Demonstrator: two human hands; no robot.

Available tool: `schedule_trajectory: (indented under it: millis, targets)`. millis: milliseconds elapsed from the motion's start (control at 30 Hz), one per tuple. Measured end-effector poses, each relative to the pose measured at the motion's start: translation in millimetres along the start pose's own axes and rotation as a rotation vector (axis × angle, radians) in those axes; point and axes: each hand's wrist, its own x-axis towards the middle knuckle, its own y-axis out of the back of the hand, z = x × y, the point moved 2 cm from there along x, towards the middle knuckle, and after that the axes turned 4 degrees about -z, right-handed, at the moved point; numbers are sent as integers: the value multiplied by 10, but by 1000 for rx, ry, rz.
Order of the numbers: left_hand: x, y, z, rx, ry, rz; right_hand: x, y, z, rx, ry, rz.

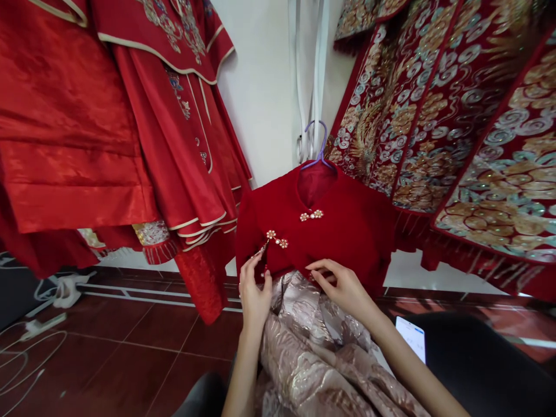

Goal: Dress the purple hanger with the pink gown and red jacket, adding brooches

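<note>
A dark red velvet jacket [347, 214] hangs in front of me on a purple hanger [320, 156]. Two pearl-and-gold flower clasps, an upper clasp [311, 215] and a lower clasp [277, 239], sit on its front. My left hand [255, 292] grips the jacket's front edge just below the lower clasp, beside a short hanging string of beads. At the hem, my right hand [341, 288] pinches the velvet between thumb and index finger. Shiny pinkish-silver brocade cloth [313, 359] spreads from under the jacket down toward me, beneath both hands.
Red garments [174, 133] hang on the left, and a heavily embroidered red gown [443, 127] on the right. A lit phone [410, 337] lies on a black seat [473, 365]. White cables [26, 359] and a power strip [43, 325] are on the tiled floor.
</note>
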Motion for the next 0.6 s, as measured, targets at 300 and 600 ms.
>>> schedule_trajectory:
  millis: [300,600]
  targets:
    - [-29,20,-179,-193,236,-115,3,-172,250,-68,-45,41]
    - [-49,-45,-85,-401,325,-264,-5,-278,241,12,-110,-17]
